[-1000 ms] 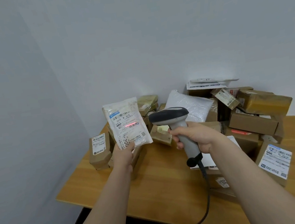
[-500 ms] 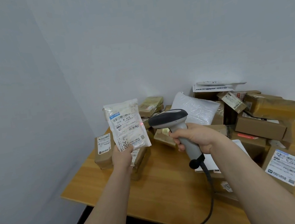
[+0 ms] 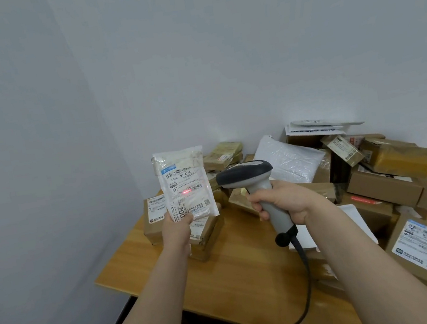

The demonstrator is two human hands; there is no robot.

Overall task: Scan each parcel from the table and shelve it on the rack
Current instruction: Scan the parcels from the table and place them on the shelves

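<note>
My left hand [image 3: 176,230] holds a white plastic parcel bag [image 3: 184,183] upright by its lower edge, label facing me. A red scan line glows on the label. My right hand [image 3: 285,201] grips the handle of a grey and black barcode scanner [image 3: 247,176], its head pointing left at the bag, a short gap away. The scanner's black cable hangs down over the wooden table [image 3: 238,271]. No rack is in view.
A heap of brown cardboard boxes [image 3: 386,187] and a white padded mailer [image 3: 287,161] covers the table's back and right. A labelled box [image 3: 416,246] lies at the right front. Small boxes [image 3: 155,216] sit behind the bag. Walls close the left and back.
The red scan line shows on the label again after being off the bag half a second ago. Bag and scanner stay nearly where they were; my view has shifted slightly.
</note>
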